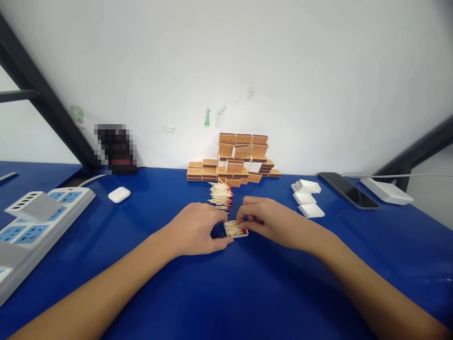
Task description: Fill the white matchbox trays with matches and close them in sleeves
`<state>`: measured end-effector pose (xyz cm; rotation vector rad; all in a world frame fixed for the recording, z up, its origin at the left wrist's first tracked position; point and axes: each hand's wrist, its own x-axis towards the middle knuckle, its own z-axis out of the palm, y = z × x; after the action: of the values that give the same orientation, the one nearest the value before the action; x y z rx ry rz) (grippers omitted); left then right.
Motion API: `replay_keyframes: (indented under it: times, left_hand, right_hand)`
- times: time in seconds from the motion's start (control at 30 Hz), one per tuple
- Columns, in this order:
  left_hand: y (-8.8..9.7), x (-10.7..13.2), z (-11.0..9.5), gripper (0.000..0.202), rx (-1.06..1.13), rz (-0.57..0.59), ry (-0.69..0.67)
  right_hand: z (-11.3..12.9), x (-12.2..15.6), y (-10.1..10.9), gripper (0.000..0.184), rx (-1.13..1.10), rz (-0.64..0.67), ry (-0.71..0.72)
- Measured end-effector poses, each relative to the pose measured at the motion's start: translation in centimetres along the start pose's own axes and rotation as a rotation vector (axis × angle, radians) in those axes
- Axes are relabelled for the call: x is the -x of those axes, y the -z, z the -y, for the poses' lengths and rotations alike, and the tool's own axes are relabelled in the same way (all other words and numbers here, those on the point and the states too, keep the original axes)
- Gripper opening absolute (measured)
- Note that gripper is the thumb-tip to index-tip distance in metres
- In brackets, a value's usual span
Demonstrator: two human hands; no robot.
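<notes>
Left hand [198,230] and right hand [269,220] both pinch the matchbox tray [236,230], forearms converging.

Head-worn camera looks forward and down, close over the table [247,293], facing the wall [283,71]

bright, even indoor light; soft shadows under forearms on blue desk [184,302]; wide-angle bending at edges; pixelated patch [115,147] at wall.

Two hands [193,229], one match tray [235,230], one phone [348,190], one earbud case [119,194].
</notes>
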<state>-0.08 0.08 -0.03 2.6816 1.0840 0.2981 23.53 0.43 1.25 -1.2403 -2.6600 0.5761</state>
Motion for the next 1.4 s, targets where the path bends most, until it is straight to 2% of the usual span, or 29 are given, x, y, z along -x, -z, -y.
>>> replay_keyframes:
  times: [0.37,0.57,0.7,0.8,1.0,1.13,1.2,1.27,1.4]
  left_hand:
    - [0.2,0.0,0.1,0.025,-0.007,-0.003,0.002]
    - [0.0,0.2,-0.7,0.028,-0.012,0.02,-0.006]
    - [-0.4,0.5,-1.9,0.029,-0.009,0.078,-0.04]
    - [-0.3,0.4,-1.9,0.03,-0.011,0.091,-0.034]
    - [0.0,0.0,-0.9,0.029,-0.044,0.03,0.016]
    - [0.2,0.0,-0.7,0.029,-0.007,0.025,0.079]
    - [0.4,0.0,-0.6,0.029,0.015,0.025,0.098]
    - [0.4,0.0,-0.6,0.028,0.019,0.02,0.099]
    - [0.2,0.2,-1.0,0.027,-0.002,0.037,0.057]
  right_hand:
    - [0.3,-0.3,-0.7,0.014,-0.066,-0.102,-0.004]
    - [-0.5,-1.9,-1.1,0.011,-0.083,-0.294,-0.001]
    - [-0.2,-3.6,-1.7,0.012,-0.039,-0.208,-0.015]
    - [-0.3,-4.0,-1.6,0.015,0.015,-0.147,-0.014]
    - [-0.5,-1.5,0.3,0.016,-0.003,-0.152,-0.023]
    - [0.3,-0.3,0.5,0.014,-0.045,0.001,0.004]
    - [0.5,-0.3,0.4,0.013,-0.043,0.03,0.026]
    - [0.5,-0.7,0.4,0.013,-0.05,-0.01,0.038]
    - [0.3,-2.3,0.2,0.015,-0.038,-0.192,0.052]
